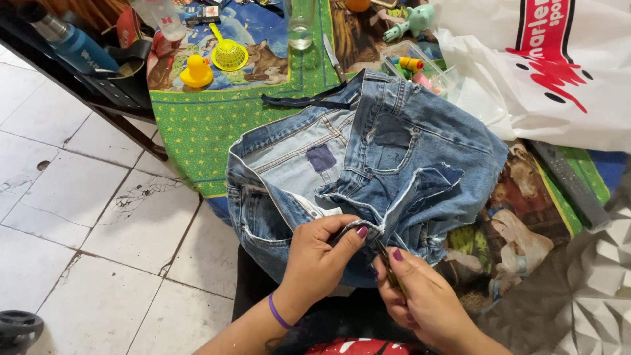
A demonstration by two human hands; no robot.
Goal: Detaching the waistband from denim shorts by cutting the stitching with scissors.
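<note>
Cracked white floor tiles flank your worktop (197, 125), where the denim jeans (368, 164) spread away from both hands. Your left hand (319, 253) pinches the frayed hem; your right hand (420, 296), just beside it, grips a thin tool (386, 263) angled toward that hem.

Single head view, looking steeply down, close over table (197, 125) edge.

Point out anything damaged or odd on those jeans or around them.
The jeans are worn: a frayed, torn patch on the right side, plus a dark mend patch inside the waistband. The left hand pinches the raw edge; the right hand holds a thin tool there. The floor tiles are cracked.
</note>
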